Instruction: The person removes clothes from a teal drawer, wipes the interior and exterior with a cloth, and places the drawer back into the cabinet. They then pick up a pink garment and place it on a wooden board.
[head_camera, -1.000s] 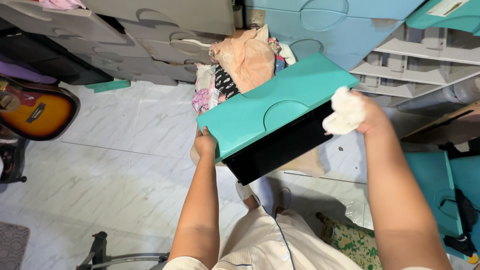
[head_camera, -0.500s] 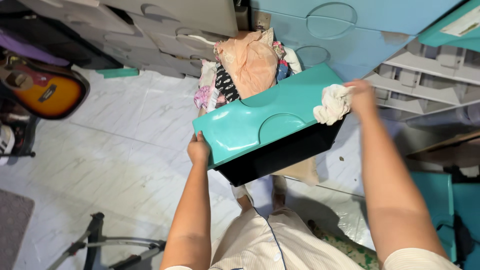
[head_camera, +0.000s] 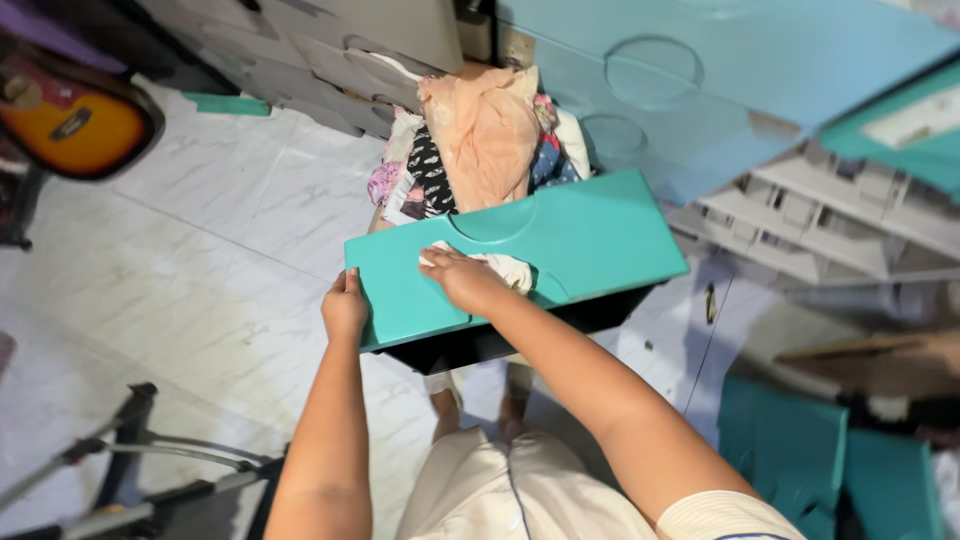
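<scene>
I hold a plastic drawer with a teal front (head_camera: 600, 235) and a black body, tilted with the front facing up. My left hand (head_camera: 345, 308) grips its left edge. My right hand (head_camera: 462, 278) presses a crumpled white cloth (head_camera: 505, 268) flat against the middle of the teal front, just below the half-round handle recess. Behind the drawer lies a pile of clothes (head_camera: 478, 135), peach fabric on top.
Grey drawers (head_camera: 330, 40) and light blue drawer fronts (head_camera: 700, 70) stand at the back. A guitar (head_camera: 70, 115) leans at top left. A grey slotted frame (head_camera: 840, 215) is at right, teal parts (head_camera: 800, 450) at bottom right, a metal stand (head_camera: 130, 460) on the white tiled floor.
My right hand has swept the cloth from the drawer's right corner leftward to the middle of the teal front. The drawer sits a little lower and flatter.
</scene>
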